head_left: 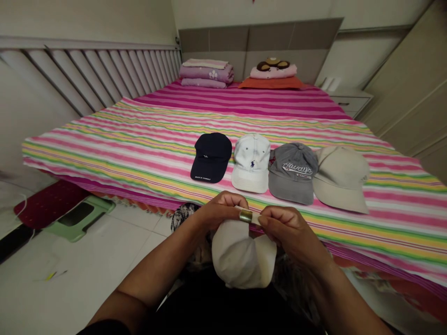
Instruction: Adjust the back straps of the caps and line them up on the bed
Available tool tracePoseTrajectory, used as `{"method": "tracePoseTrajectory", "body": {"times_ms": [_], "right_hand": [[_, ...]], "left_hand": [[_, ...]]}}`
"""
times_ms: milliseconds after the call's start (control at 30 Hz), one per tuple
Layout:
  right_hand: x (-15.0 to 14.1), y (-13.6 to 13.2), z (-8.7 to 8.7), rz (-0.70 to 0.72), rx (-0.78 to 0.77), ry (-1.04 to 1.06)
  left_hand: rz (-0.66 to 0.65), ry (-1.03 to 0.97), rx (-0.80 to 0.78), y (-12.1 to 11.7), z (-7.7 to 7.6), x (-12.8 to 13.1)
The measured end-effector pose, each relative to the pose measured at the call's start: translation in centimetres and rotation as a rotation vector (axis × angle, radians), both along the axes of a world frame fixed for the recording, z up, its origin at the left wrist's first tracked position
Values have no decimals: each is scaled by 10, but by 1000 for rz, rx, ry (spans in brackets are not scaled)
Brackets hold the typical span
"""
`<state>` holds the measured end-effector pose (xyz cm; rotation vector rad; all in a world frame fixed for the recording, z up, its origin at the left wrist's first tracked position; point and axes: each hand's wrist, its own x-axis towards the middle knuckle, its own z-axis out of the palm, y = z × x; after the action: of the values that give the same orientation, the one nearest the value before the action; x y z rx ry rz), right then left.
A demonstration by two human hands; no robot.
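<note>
Handling one cap at the near edge of the bed (115,135), with four others set down in a row. Left to right: green stool (75,229) on the floor, well apart from the caps. Navy cap (213,151) lies on the bed, brim toward the person. Left hand (221,209): thumb and fingers closed on the strap (256,218), right by its metal buckle (246,216). Pale cap (233,256) hangs from that strap below both hands, off the bed, brim to the right. White cap (252,156) sits just beside the navy one, brim also toward the person. Right hand (288,228): thumb and fingertips pinched together on the strap's other side. Grey cap (295,186) comes next, lettering up, touching the beige cap (342,177) at the row's right end. Progress: four caps laid out, all crown up; the fifth is in hand, not in the row, its strap being worked at the buckle. Can't tell if the strap is fastened or loose.
</note>
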<state>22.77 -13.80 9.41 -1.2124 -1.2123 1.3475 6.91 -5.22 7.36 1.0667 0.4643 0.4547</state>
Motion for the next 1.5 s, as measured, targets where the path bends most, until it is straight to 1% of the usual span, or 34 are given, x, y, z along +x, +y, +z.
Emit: {"method": "tracePoseTrajectory", "body": {"times_ms": [167,333,433,600,700,800,900,1033,1167,1300,1400,1500], "right_hand": [[-1,1,0,9,-34,-59],[-1,2,5,23,29,-126],[-1,3,6,19,30,-114],[-3,5,2,-27,-33,-49],[-4,5,2,-51,-17,-40],[-3,4,4,21,15,-70],[-1,4,5,62,27,-63],[1,4,1,11,7,-20],[0,5,-6,-12,8,-16],[-2,6,-10,-37,20,62],[-2,6,-12,-29,10,78],[-2,7,-11,-21,0,55]], "left_hand": [[-11,-16,-2,1,-1,-1],[-12,1,30,0,0,-3],[-35,-8,45,-1,0,-3],[-37,4,62,0,2,-2],[-49,16,57,-1,3,-2],[-81,11,65,-2,4,-3],[-68,16,55,-4,5,-2],[-58,41,19,-4,5,-2],[-54,40,7,-3,3,-2],[-33,34,22,-3,1,-2],[-16,37,38,-4,0,-3],[-10,47,16,-4,0,-3]]}}
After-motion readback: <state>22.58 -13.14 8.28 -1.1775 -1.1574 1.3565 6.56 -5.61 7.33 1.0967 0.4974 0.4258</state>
